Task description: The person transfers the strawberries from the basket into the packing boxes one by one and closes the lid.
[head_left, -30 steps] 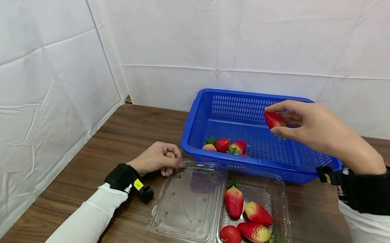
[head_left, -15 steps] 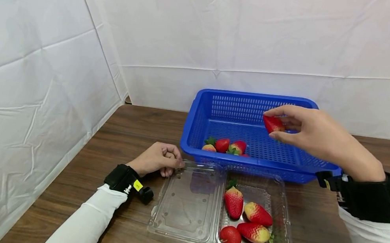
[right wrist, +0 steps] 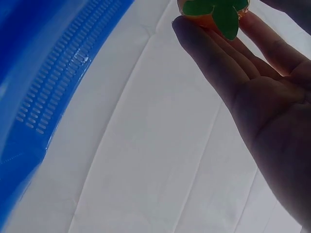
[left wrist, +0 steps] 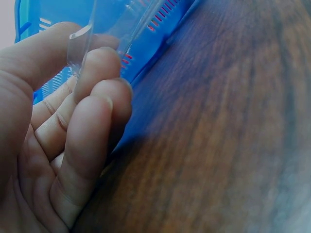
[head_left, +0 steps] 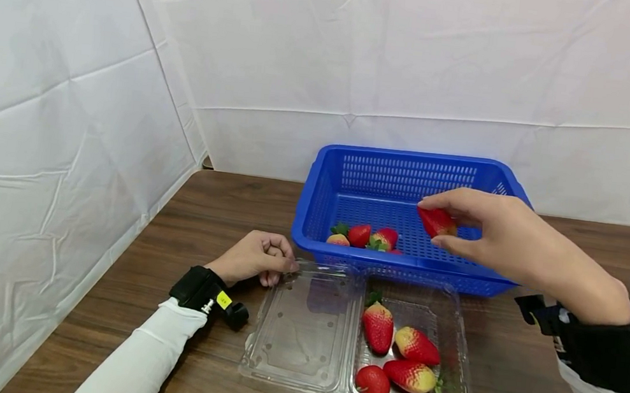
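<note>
In the head view, the right grip pinches a strawberry over the blue basket; on its near side lies a clear clamshell holding four strawberries; the left grip pinches the lid. From the left wrist, the counter stretches right of that grip. From the right wrist, green leaves show at the right grip

There is one blue basket along the far edge of the surface, with three strawberries and seemingly part of a fourth toward its near left corner; one clear hinged container with four strawberries; one held strawberry; two hands, left hand and right hand.
</note>
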